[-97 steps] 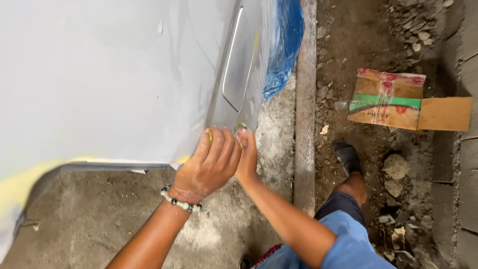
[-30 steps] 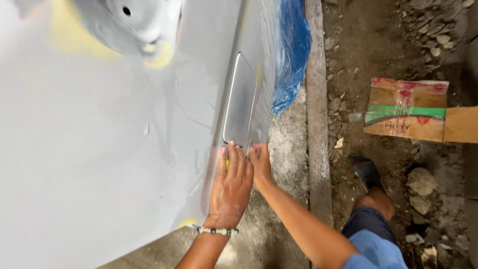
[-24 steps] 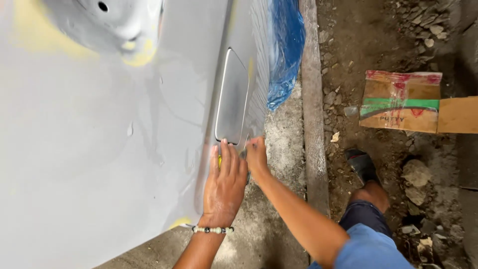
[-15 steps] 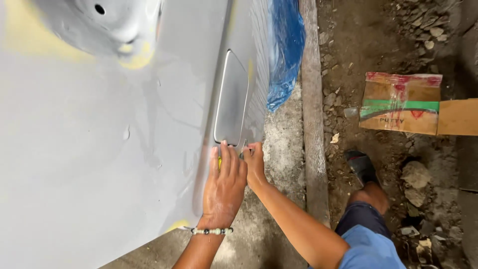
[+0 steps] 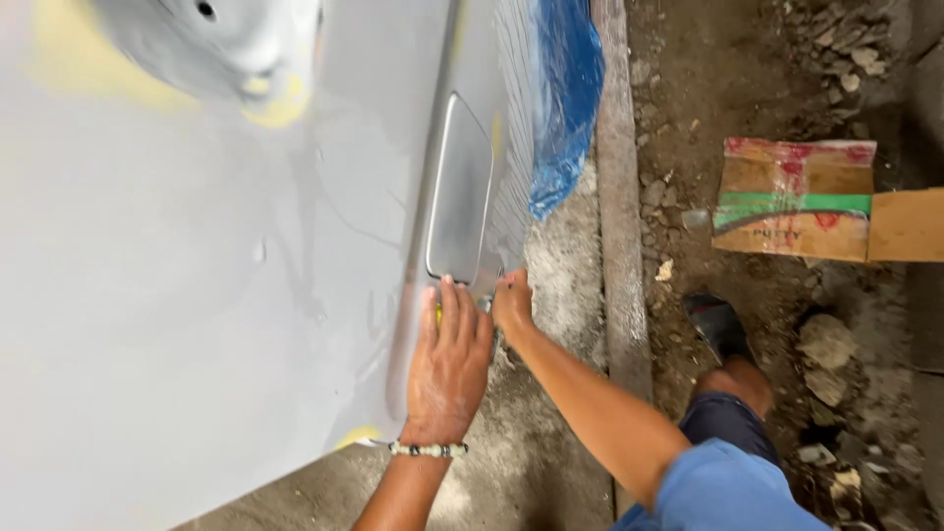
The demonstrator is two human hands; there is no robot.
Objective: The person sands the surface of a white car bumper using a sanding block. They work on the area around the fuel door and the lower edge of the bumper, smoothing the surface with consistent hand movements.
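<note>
A large grey primed car body panel (image 5: pixel 197 295) fills the left of the head view, with yellowish filler patches and a rectangular recessed flap (image 5: pixel 460 197) near its lower edge. My left hand (image 5: pixel 447 369) lies flat on the panel just below that flap, fingers together, a beaded bracelet on the wrist. My right hand (image 5: pixel 511 305) is closed against the panel's edge beside the flap's corner; whatever it may pinch is hidden by the fingers. Blue plastic sheeting (image 5: pixel 565 108) hangs off the panel's edge above the hands.
A concrete floor strip and a long wooden beam (image 5: pixel 618 226) run beside the panel. On the dirt to the right lie a flattened cardboard box (image 5: pixel 796 197) with green and red marks, several stones, and my foot in a dark shoe (image 5: pixel 718 324).
Both hands have slid along the panel's lower edge from its yellow-patched corner toward the recessed flap; over the last second they have stayed just below the flap.
</note>
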